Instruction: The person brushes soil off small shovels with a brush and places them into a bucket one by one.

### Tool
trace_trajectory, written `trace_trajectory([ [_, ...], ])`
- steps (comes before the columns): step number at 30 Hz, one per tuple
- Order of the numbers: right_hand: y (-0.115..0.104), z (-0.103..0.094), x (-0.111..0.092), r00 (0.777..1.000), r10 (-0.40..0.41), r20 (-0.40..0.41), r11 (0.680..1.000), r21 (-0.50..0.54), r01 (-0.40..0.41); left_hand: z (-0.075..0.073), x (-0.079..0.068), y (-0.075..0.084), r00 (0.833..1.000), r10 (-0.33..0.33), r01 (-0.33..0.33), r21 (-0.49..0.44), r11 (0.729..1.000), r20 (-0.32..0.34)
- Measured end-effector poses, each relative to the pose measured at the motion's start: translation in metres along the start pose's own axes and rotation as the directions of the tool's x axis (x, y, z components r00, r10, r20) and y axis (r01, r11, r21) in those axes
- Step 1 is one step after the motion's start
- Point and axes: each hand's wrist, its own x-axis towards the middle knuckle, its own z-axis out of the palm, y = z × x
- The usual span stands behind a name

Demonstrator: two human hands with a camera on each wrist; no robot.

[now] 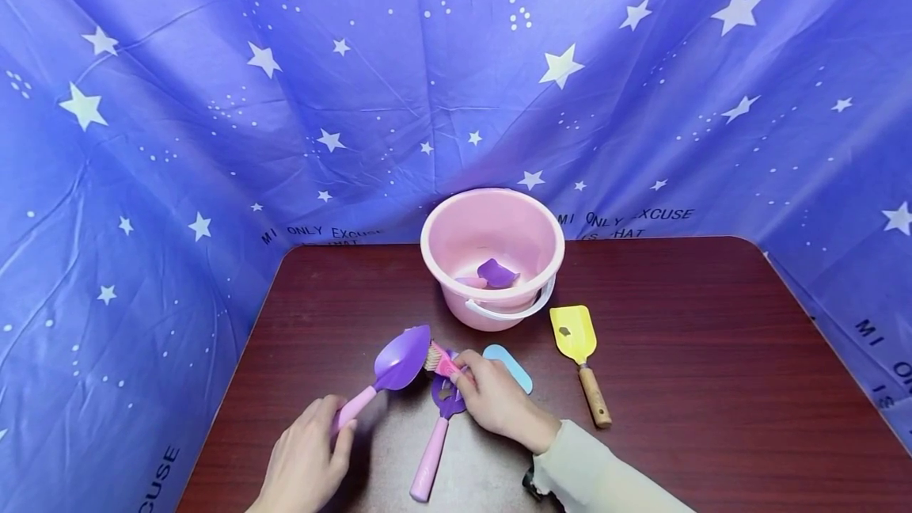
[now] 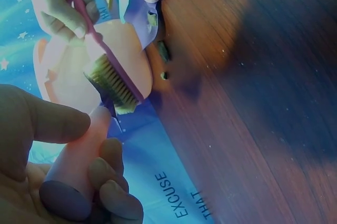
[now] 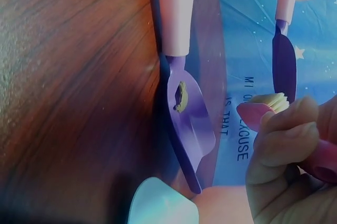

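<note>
My left hand [image 1: 302,450] grips the pink handle of a purple hand trowel [image 1: 402,359], its blade raised over the table. With my right hand [image 1: 499,400] I pinch a pink brush [image 2: 113,68], its pale bristles against the trowel blade in the left wrist view. Below the brush lies a second purple shovel [image 3: 192,110] with a pink handle, partly covered by my right hand in the head view. A small brown-green clump [image 3: 182,97] sits in its blade. Beside my right hand lies a light blue, rounded piece [image 1: 511,366], its near end hidden.
A pink bucket [image 1: 459,303] with a white handle stands at the back, a purple piece [image 1: 496,272] inside it. To its right, a yellow shovel [image 1: 577,331] with a wooden handle lies on the dark table [image 1: 712,386]. A starry blue cloth [image 1: 399,85] hangs behind.
</note>
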Motion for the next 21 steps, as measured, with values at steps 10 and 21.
trace_trajectory([
  [10, 0.006, -0.003, 0.001, 0.999, 0.016, -0.047, 0.999, -0.029, -0.018, 0.0, -0.002, -0.002, 1.0, 0.006, -0.006, 0.001, 1.0, 0.001],
  [21, 0.012, -0.009, -0.001, 0.995, 0.03, -0.1, 0.997, -0.067, -0.037, -0.001, -0.004, -0.004, 1.0, 0.002, -0.002, 0.008, 1.0, -0.001],
])
